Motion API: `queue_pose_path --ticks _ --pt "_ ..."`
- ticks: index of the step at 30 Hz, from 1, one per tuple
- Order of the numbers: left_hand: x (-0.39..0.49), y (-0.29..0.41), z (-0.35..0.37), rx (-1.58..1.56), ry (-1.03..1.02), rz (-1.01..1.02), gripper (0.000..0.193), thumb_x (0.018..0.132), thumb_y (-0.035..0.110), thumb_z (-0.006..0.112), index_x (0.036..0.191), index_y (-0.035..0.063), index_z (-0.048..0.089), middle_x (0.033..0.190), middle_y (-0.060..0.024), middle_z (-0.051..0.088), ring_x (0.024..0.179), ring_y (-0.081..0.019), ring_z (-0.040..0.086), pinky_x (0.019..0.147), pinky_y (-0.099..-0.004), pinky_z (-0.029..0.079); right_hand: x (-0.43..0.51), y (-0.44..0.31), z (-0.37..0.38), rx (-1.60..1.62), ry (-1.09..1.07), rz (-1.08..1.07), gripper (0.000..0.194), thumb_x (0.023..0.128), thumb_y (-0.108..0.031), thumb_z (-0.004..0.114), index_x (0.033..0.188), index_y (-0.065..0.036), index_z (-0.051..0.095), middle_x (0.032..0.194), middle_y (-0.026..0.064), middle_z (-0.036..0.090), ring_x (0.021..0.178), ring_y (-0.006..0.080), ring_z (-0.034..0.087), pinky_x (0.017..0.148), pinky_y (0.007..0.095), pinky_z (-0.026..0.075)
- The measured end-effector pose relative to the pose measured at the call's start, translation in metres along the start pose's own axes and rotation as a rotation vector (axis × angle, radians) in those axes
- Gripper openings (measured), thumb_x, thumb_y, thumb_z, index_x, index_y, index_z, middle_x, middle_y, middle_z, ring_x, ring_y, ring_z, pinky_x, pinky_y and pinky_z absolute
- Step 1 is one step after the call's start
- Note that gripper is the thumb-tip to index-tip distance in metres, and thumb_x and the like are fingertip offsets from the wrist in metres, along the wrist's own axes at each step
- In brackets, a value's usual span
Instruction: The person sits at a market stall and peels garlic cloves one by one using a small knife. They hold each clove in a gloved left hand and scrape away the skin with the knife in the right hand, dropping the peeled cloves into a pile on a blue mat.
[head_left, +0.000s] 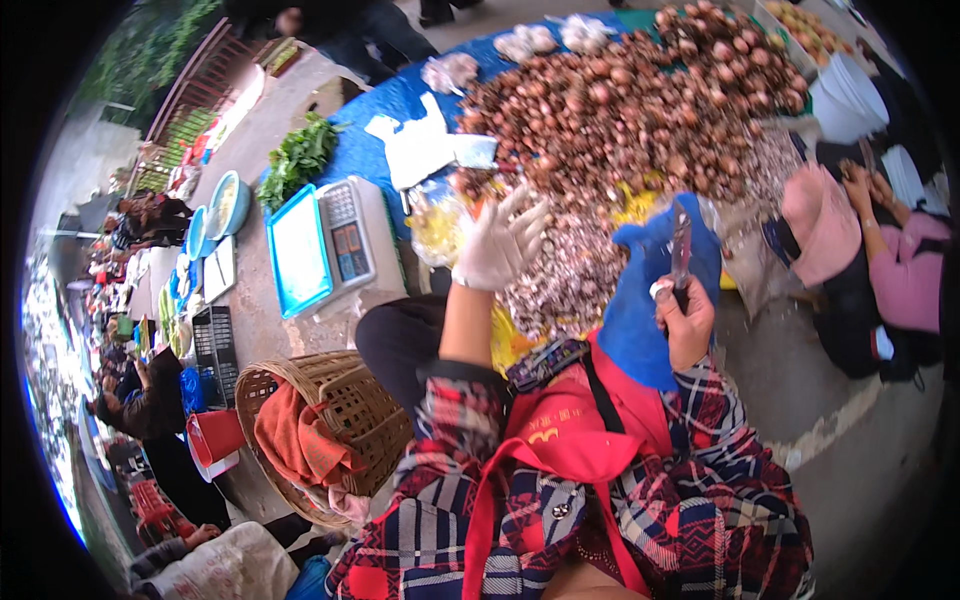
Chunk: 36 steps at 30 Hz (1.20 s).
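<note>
A pale glove covers my left hand (501, 241), whose fingers are spread with nothing in them. It hovers above the near side of a heap of small pinkish-white garlic cloves (566, 281). In my right hand (688, 322) a small knife (681, 244) points blade up, away from me. Something white is wrapped around the right thumb. Blue cloth (637, 307) covers my right leg, just behind the knife. Past my hands spreads a large heap of reddish-brown onions or shallots (592, 112). Beside my left hand sits a clear plastic bag (435, 229) with yellowish contents.
A weighing scale with a blue-rimmed tray (300, 251) stands left, near leafy greens (300, 154). White plastic bags (420, 146) lie on a blue tarp (360, 112). A wicker basket (352, 420) holding orange cloth is by my left leg. Another person (907, 255) sits at right.
</note>
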<state>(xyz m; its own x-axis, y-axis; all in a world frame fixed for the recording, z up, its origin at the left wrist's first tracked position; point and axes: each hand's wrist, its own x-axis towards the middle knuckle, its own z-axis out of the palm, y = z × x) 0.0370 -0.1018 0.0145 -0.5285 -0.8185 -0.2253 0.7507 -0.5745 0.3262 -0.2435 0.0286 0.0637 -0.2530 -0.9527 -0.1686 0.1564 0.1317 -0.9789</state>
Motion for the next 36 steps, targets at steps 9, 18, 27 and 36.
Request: queue_pose_path --ticks 9,18,27,36 --pt "0.040 -0.161 -0.060 1.591 0.444 0.620 0.062 0.095 0.016 0.049 0.151 0.0038 0.026 0.151 -0.0251 0.033 0.141 -0.0349 0.030 0.115 -0.0408 0.026 -0.027 0.045 -0.049 0.057 0.172 -0.011 0.015 0.093 -0.016 0.064 0.100 -0.004 0.059 0.073 -0.0004 0.055 0.054 0.0056 0.046 0.048 0.0210 0.036" --pt "-0.003 -0.165 -0.068 2.361 0.443 -0.501 0.069 0.084 0.037 0.061 0.148 0.0298 0.036 0.158 -0.0171 0.021 0.146 -0.0384 0.016 0.114 -0.0604 0.011 -0.027 0.038 -0.043 -0.019 0.185 0.030 0.010 0.093 -0.012 0.059 0.100 -0.004 0.058 0.066 -0.0007 0.050 0.050 0.0055 0.042 0.044 0.0216 0.033" --pt "0.064 0.160 0.009 1.444 0.835 0.251 0.035 0.089 0.023 0.059 0.119 0.0030 0.056 0.105 -0.0209 0.068 0.098 -0.0322 0.067 0.086 -0.0371 0.051 -0.023 0.005 0.029 0.333 -0.183 0.255 0.016 0.094 -0.010 0.061 0.108 -0.005 0.056 0.082 0.0030 0.057 0.058 0.0080 0.050 0.047 0.0232 0.041" --pt "-0.055 -0.031 0.046 1.406 0.213 0.732 0.032 0.093 0.006 0.054 0.123 0.0055 0.062 0.100 -0.0092 0.067 0.094 -0.0197 0.064 0.088 -0.0296 0.050 -0.005 0.013 0.091 0.308 -0.279 0.342 0.020 0.091 -0.008 0.062 0.110 -0.004 0.056 0.077 0.0013 0.057 0.058 0.0093 0.051 0.048 0.0244 0.042"
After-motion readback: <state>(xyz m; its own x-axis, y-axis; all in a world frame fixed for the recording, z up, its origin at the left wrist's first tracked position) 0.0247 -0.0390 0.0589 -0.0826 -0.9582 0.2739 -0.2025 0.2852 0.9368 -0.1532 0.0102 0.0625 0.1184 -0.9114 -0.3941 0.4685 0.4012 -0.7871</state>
